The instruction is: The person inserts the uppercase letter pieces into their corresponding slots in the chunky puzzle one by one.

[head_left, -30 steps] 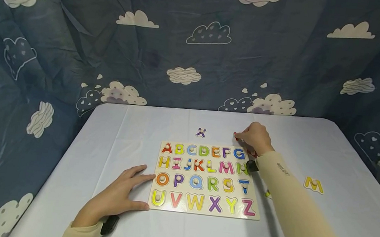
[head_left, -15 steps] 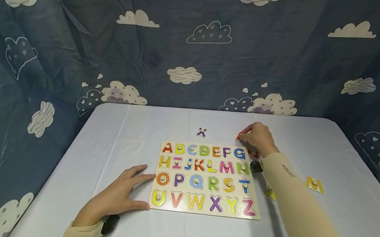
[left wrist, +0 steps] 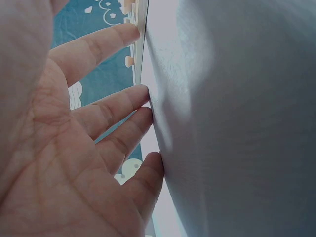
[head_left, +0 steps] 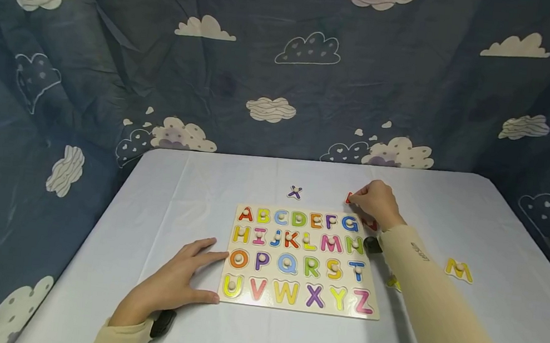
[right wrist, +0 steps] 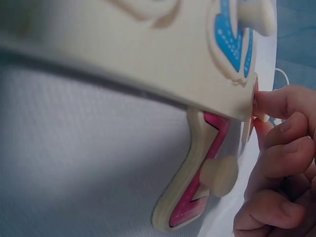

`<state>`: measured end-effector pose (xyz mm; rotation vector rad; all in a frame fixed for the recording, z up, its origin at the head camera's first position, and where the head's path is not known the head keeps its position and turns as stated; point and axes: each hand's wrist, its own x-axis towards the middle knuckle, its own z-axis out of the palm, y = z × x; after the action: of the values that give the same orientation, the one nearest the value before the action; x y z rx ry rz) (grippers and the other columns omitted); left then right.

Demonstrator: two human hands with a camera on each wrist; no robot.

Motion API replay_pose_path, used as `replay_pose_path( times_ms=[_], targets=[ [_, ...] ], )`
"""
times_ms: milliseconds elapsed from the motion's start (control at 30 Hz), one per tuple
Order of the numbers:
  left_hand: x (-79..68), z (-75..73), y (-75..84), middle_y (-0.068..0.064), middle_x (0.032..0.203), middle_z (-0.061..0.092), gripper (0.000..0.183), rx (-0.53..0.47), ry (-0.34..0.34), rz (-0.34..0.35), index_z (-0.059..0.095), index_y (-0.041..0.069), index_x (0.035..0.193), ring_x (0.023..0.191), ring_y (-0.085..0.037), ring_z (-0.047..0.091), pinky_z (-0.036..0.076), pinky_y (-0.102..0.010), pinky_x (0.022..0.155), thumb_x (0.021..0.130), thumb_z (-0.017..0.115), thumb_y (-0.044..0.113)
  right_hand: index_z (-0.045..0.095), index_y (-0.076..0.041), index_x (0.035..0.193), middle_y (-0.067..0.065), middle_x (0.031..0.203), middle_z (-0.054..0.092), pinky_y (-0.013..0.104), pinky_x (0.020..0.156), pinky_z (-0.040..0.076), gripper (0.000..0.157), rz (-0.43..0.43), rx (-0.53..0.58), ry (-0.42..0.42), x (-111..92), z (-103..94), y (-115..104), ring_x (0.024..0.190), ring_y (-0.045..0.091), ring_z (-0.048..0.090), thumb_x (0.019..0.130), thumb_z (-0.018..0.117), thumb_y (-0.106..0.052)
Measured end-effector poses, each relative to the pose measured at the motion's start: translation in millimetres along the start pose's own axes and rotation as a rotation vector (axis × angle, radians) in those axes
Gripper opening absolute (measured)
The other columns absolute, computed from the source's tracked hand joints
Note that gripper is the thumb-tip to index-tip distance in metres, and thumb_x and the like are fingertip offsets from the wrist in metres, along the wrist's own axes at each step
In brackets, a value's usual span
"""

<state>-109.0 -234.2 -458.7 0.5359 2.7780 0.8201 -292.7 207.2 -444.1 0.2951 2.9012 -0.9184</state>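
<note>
A wooden alphabet puzzle board [head_left: 298, 302] lies on the table with knobbed letters in its upper rows; the V, W, X, Y and Z places show no knobs. My left hand [head_left: 175, 281] touches its left edge with spread fingers [left wrist: 118, 108]. Beyond the top right corner, my right hand [head_left: 377, 203] pinches a red letter piece [right wrist: 251, 118], seen edge-on in the right wrist view; its letter is mostly hidden by fingers. Beside the board below that hand lies a pinkish-red Z-shaped piece [right wrist: 195, 177], knob up.
A purple X piece [head_left: 295, 192] lies behind the board. To the right lies a yellow M- or W-shaped piece [head_left: 459, 270]. Another yellow piece [head_left: 394, 283] is partly covered by the right forearm. A white cloth covers the table [head_left: 213, 187], and a cloud-patterned curtain hangs behind.
My right hand has shifted slightly right with the red letter piece in its fingers. The left hand stays at the board's edge. The head view has shifted a little.
</note>
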Motion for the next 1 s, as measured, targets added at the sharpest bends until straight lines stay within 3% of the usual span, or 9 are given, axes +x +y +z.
replay_pose_path(
  times_ms=[200, 333, 533, 700, 1000],
  targets=[
    [0.9, 2.0, 1.1, -0.015, 0.170, 0.041, 0.083, -0.006, 0.001, 0.004, 0.064, 0.025, 0.151, 0.157, -0.042, 0.038, 0.040, -0.064, 0.123, 0.076, 0.097, 0.042, 0.073, 0.000, 0.099, 0.014, 0.097, 0.066, 0.029, 0.063, 0.048, 0.026, 0.039, 0.037, -0.021, 0.1, -0.6, 0.5, 0.088, 0.026, 0.059, 0.098, 0.073, -0.026],
    [0.0, 1.2, 2.2, -0.015, 0.169, 0.041, 0.084, -0.003, 0.003, 0.016, 0.063, 0.025, 0.151, 0.156, -0.042, 0.039, 0.040, -0.063, 0.122, 0.076, 0.097, 0.044, 0.072, -0.001, 0.106, 0.015, 0.102, 0.063, 0.030, 0.066, 0.048, 0.028, 0.009, 0.073, -0.039, -3.9, -2.4, -1.8, 0.093, 0.027, 0.057, 0.099, 0.074, -0.028],
    [-1.2, -3.8, 0.8, -0.017, 0.169, 0.042, 0.084, 0.008, 0.013, 0.029, 0.063, 0.023, 0.151, 0.155, -0.043, 0.040, 0.040, -0.064, 0.122, 0.077, 0.096, 0.044, 0.072, -0.002, 0.108, 0.008, 0.085, 0.057, 0.030, 0.056, 0.045, 0.030, -0.089, 0.061, -0.067, -16.8, -2.5, -13.1, 0.072, 0.021, 0.055, 0.098, 0.073, -0.031],
    [-0.5, -2.7, -0.3, -0.016, 0.170, 0.041, 0.083, -0.010, 0.011, 0.016, 0.063, 0.024, 0.151, 0.157, -0.043, 0.038, 0.039, -0.064, 0.123, 0.077, 0.097, 0.042, 0.075, -0.004, 0.102, -0.001, 0.065, 0.049, 0.029, 0.050, 0.039, 0.027, -0.195, 0.068, -0.092, -32.2, 3.3, -18.5, 0.055, 0.014, 0.045, 0.097, 0.074, -0.030],
    [-1.3, -1.0, 0.2, -0.016, 0.169, 0.041, 0.084, -0.015, 0.015, 0.023, 0.064, 0.024, 0.151, 0.156, -0.043, 0.038, 0.038, -0.065, 0.123, 0.076, 0.097, 0.043, 0.076, -0.003, 0.097, -0.003, 0.057, 0.046, 0.026, 0.049, 0.034, 0.018, -0.318, 0.124, -0.149, -77.9, 17.2, -23.6, 0.052, 0.012, 0.040, 0.094, 0.077, -0.021]
  ],
)
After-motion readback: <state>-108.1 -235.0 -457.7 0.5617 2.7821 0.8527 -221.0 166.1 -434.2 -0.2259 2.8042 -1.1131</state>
